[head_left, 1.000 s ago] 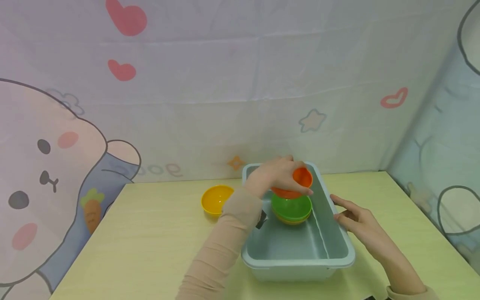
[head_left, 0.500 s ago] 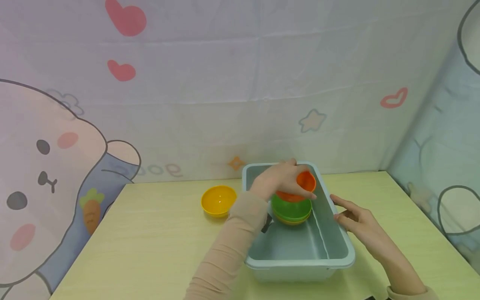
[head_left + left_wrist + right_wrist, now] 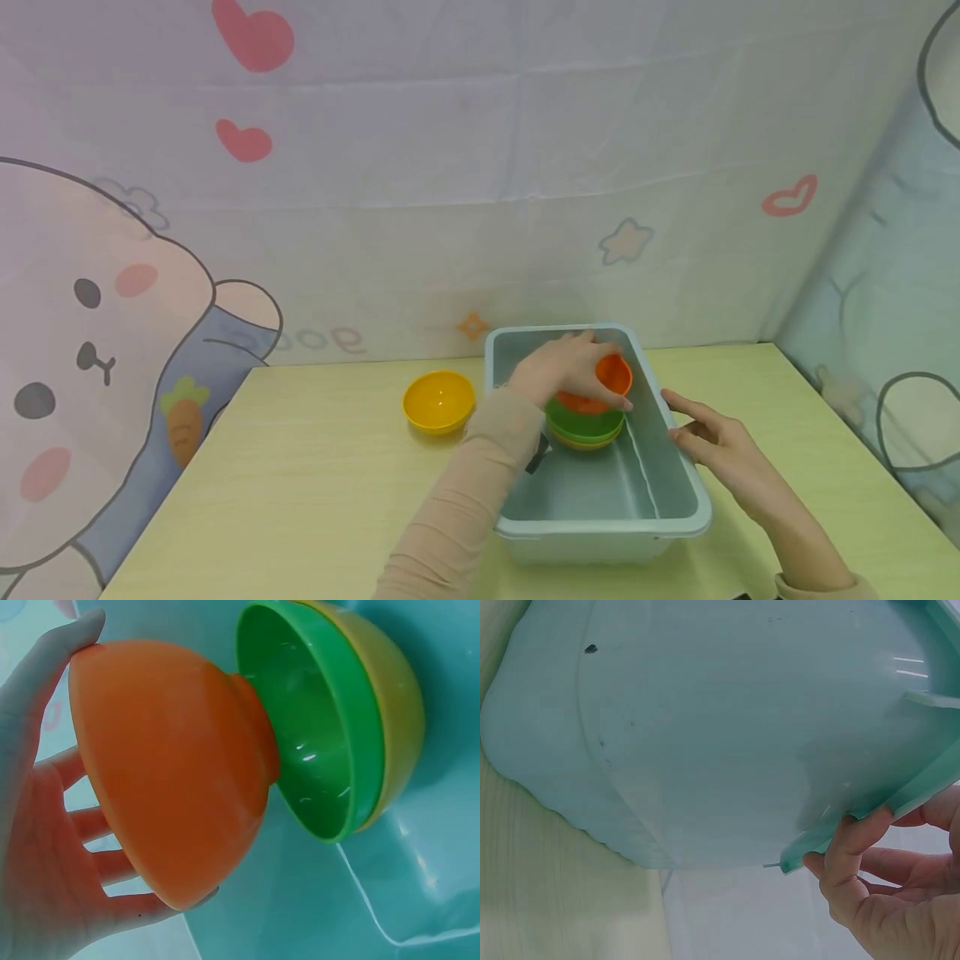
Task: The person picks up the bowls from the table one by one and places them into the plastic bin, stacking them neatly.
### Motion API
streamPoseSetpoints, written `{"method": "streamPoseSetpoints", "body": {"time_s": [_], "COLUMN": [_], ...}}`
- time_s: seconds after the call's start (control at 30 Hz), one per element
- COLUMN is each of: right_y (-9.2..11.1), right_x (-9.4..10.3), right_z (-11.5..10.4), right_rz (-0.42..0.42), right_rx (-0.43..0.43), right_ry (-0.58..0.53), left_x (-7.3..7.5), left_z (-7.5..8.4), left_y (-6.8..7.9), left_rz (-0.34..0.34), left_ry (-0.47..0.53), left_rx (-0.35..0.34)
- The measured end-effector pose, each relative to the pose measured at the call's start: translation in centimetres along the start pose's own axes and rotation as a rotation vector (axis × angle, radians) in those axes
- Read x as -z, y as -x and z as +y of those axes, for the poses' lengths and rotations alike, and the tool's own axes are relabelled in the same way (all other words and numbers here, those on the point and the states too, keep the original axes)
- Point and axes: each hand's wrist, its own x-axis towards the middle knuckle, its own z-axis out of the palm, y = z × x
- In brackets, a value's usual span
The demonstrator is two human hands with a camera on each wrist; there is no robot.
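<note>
On my head feed, the left hand (image 3: pixel 570 367) is clamped on the orange bowl (image 3: pixel 615 375), which is tilted inside the pale blue bin (image 3: pixel 600 527), toward the bin's twelve o'clock end. My left wrist feed shows the thumb at one edge of the rim and fingertips at the opposite edge — the palm faces the mouth of the bowl, and the foot of the bowl points at the green bowl (image 3: pixel 581 427). I cannot tell whether those two bowls touch.

The green bowl sits nested in a yellow bowl (image 3: pixel 401 705), its mouth up; the pair stands on the bin's floor, just at six o'clock from the orange bowl.

The right hand (image 3: pixel 716 442) is at the bin's three o'clock side, its fingers and thumb gripping the rim; my right wrist feed has the fingers bent against the edge there. The hands are apart from each other, on different things.

Outside the bin, at about ten o'clock and near its wall, a second yellow bowl (image 3: pixel 438 404) stands upright on the table (image 3: pixel 300 483). A beige sleeve (image 3: pixel 457 500) reaches in from seven o'clock. At twelve o'clock hangs a pale cloth (image 3: pixel 420 167) with printed hearts — and a large cartoon animal (image 3: pixel 127 367) at nine.
</note>
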Motion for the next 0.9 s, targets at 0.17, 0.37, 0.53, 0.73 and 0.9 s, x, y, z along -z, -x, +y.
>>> {"method": "streamPoseSetpoints", "body": {"time_s": [0.17, 0.37, 0.53, 0.73, 0.9], "right_y": [0.0, 0.0, 0.1, 0.0, 0.0], "right_x": [0.0, -0.1, 0.0, 0.1, 0.0], "right_z": [0.0, -0.1, 0.0, 0.0, 0.0], "right_rz": [0.002, 0.005, 0.001, -0.001, 0.001], "right_rx": [-0.003, 0.001, -0.004, 0.004, 0.001], "right_ry": [0.004, 0.005, 0.004, -0.003, -0.009], "left_x": [-0.3, -0.8, -1.1, -1.4, -1.6], "left_z": [0.1, 0.1, 0.3, 0.3, 0.4], "left_y": [-0.1, -0.5, -0.8, -1.0, -1.0], "left_rz": [-0.006, -0.027, -0.051, -0.072, -0.094], "left_ry": [-0.023, -0.049, -0.068, -0.071, -0.074], "left_rx": [0.0, 0.008, 0.012, 0.023, 0.026]}}
